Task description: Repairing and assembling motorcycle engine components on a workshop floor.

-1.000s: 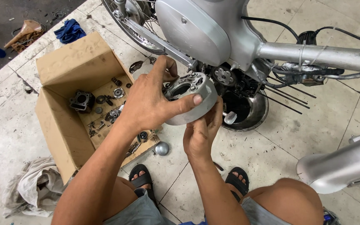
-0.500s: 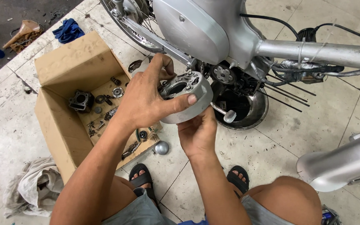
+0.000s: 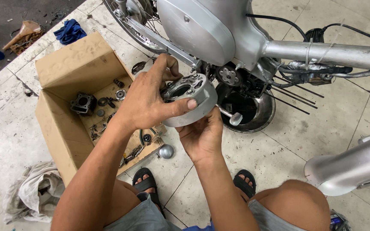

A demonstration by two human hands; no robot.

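- Fingers (image 3: 166, 68) of the left hand (image 3: 144, 100) are curled over the rim of a round silver engine cover (image 3: 193, 102); the thumb is pressed flat across its side wall.
- Right hand (image 3: 202, 134) is cupped under the cover from below, fingers clasped on its underside; the part is held in the air between both hands, just in front of the motorcycle engine (image 3: 232, 79).
- Cardboard box (image 3: 71, 68) is seen to the left on the tiled floor (image 3: 313, 128), holding small metal parts; a metal basin (image 3: 258, 113) is set under the engine; a grey rag (image 3: 35, 190) lies beside the box.
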